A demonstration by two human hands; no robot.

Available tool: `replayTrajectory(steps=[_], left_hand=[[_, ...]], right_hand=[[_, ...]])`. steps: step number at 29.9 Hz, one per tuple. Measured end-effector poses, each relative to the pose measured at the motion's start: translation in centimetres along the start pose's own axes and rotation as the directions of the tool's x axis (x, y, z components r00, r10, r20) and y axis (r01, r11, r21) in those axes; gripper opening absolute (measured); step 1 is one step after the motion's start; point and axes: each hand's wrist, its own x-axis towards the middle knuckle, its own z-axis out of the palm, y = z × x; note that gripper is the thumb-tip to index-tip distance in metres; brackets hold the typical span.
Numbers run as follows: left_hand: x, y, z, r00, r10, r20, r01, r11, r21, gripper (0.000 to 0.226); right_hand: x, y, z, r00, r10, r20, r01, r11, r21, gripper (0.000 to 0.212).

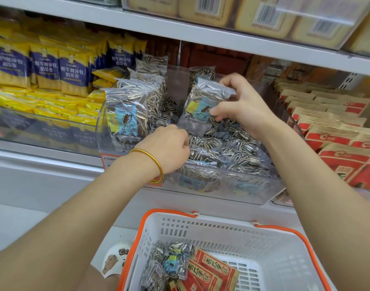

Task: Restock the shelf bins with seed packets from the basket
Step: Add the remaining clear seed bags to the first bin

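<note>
A clear shelf bin (251, 192) holds clear packets of striped sunflower seeds, some upright in a row at its left (125, 114), others lying flat. My right hand (240, 106) grips an upright seed packet (203, 106) with a blue label by its top and side, over the bin's middle. My left hand (169, 150), with a gold bangle on the wrist, is closed at that packet's lower left corner, fingers among the flat packets. Below, a white basket (274, 246) with orange rim holds several seed packets (169, 263) and red-and-tan packets (209, 271).
Yellow-and-blue snack bags (43, 68) fill the bin on the left. Red-and-tan packets (335, 131) stand in rows on the right. A shelf above carries tan boxes (257, 15). A patterned shoe (114, 259) shows on the floor beside the basket.
</note>
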Motion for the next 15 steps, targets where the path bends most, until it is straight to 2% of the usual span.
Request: replayTrajectory(steps=[3,11,15], left_hand=[[0.0,-0.1,0.0,1.000,0.002,-0.006,-0.002,1.000,0.001,0.029],[0.0,0.0,0.0,1.000,-0.004,0.002,0.004,1.000,-0.008,0.030],[0.1,-0.2,0.1,1.000,-0.006,-0.005,0.006,1.000,-0.017,0.028]], right_hand=[[-0.2,0.4,0.4,0.998,-0.027,-0.055,0.025,0.999,-0.025,0.044],[-1.0,1.1,0.1,0.998,0.027,-0.053,-0.036,0.981,-0.190,0.042],[0.1,0.8,-0.1,0.991,0.102,-0.084,-0.122,0.951,-0.285,0.053]])
